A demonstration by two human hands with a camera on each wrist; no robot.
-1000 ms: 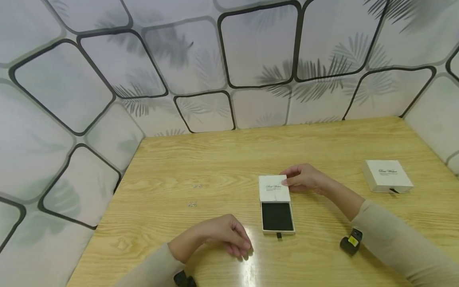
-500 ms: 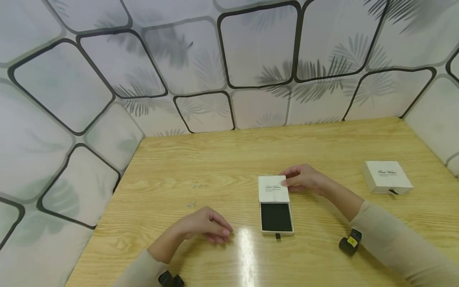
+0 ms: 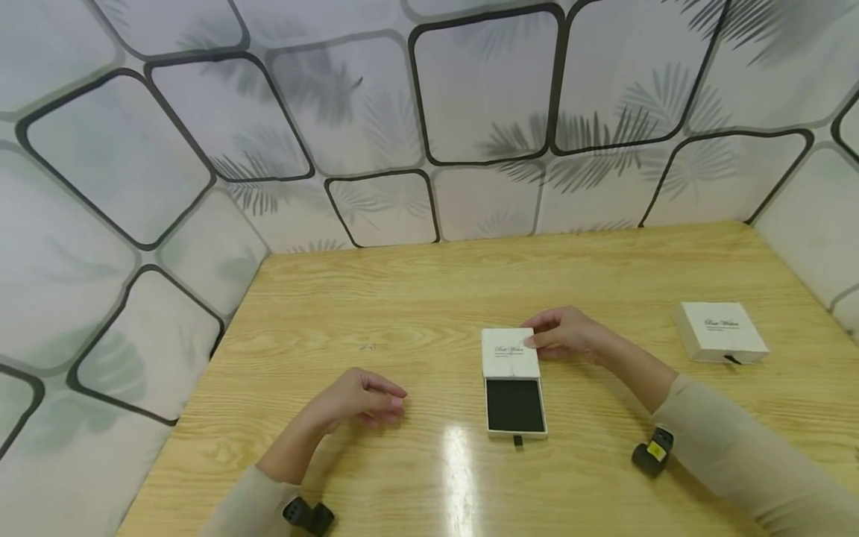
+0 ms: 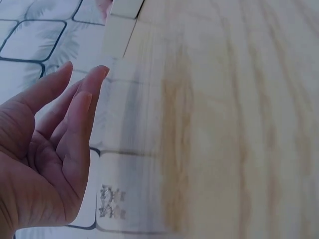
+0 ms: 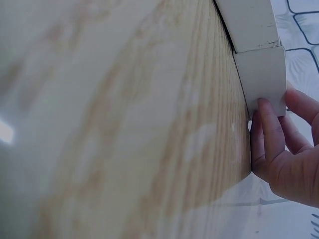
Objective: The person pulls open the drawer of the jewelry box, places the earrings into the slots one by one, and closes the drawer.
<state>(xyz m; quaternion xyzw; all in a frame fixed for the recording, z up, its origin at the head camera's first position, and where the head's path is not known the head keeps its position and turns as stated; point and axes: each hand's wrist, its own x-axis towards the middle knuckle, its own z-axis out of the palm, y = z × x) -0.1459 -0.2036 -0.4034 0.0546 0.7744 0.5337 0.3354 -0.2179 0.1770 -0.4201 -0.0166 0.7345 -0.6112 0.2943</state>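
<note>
A white drawer-style gift box (image 3: 510, 353) with "Best Wishes" lettering lies on the table, its drawer (image 3: 515, 406) pulled out toward me and showing a black lining. My right hand (image 3: 567, 333) holds the box's far right corner, thumb on top and fingers along the side wall (image 5: 261, 82). Left of the box, my left hand (image 3: 359, 399) hovers over the wood, fingers loosely bent and holding nothing. Small shiny pieces (image 3: 367, 347), too tiny to identify, lie beyond it. The left wrist view shows several such metallic pieces (image 4: 112, 201) near the palm's heel; the hand hides the nearer group from the head view.
A second white box (image 3: 723, 331) with the same lettering and a black pull tab stands at the right of the wooden table (image 3: 416, 291). Patterned cloth walls (image 3: 483, 89) enclose the table at the back and both sides.
My left hand has moved left and farther from me, away from the drawer, and now covers the nearer small pieces. The right hand keeps its hold on the box.
</note>
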